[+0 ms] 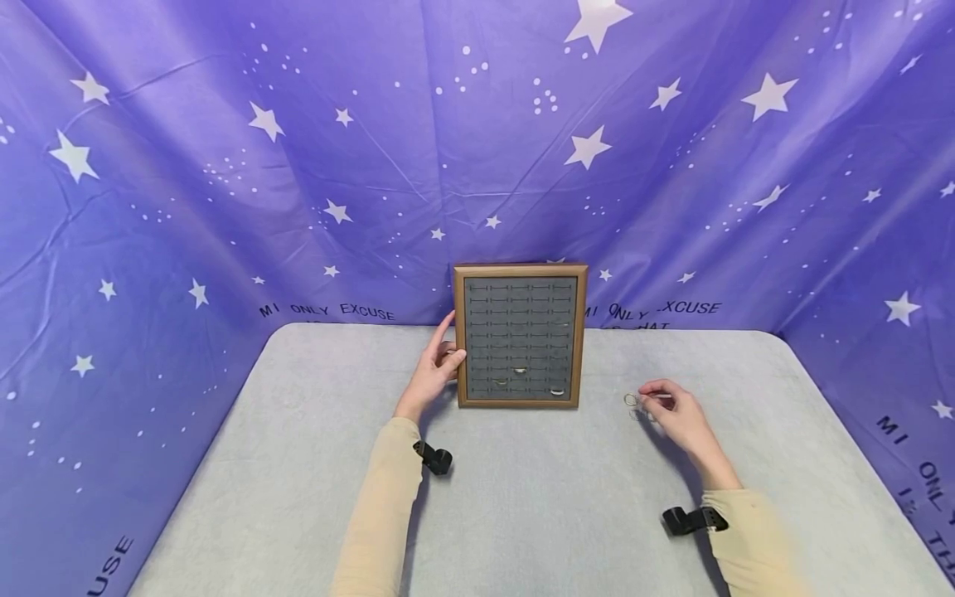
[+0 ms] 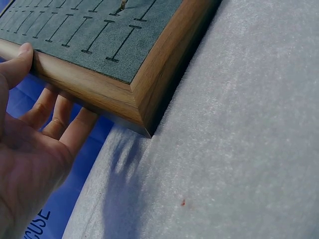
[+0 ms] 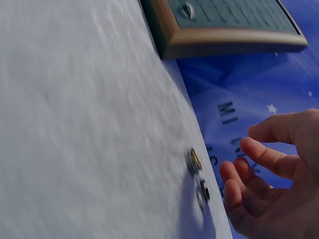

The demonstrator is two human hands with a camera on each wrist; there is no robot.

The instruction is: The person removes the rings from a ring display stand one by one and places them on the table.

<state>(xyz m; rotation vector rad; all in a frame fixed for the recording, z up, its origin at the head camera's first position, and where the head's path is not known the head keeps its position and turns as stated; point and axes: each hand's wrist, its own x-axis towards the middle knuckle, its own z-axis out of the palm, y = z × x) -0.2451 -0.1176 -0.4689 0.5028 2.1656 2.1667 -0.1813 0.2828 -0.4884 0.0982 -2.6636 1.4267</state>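
Note:
A ring display case (image 1: 580, 332) with a wooden frame and grey slotted board stands upright at the far side of the table. My left hand (image 1: 431, 373) grips its left edge, thumb on the front of the frame and the other fingers (image 2: 79, 130) behind it. A few rings sit in the lower slots, among them a silver ring (image 1: 557, 392) at bottom right. Right of the case, my right hand (image 1: 677, 414) is over several loose rings (image 3: 193, 161) on the table. Its thumb and fingertips stand apart in the right wrist view, with nothing between them.
A light grey cloth covers the table (image 1: 522, 497). Purple star-printed fabric (image 1: 507, 166) hangs behind and at both sides, close behind the case. A black wrist camera (image 1: 435, 458) is strapped to the left wrist, another (image 1: 686, 521) to the right.

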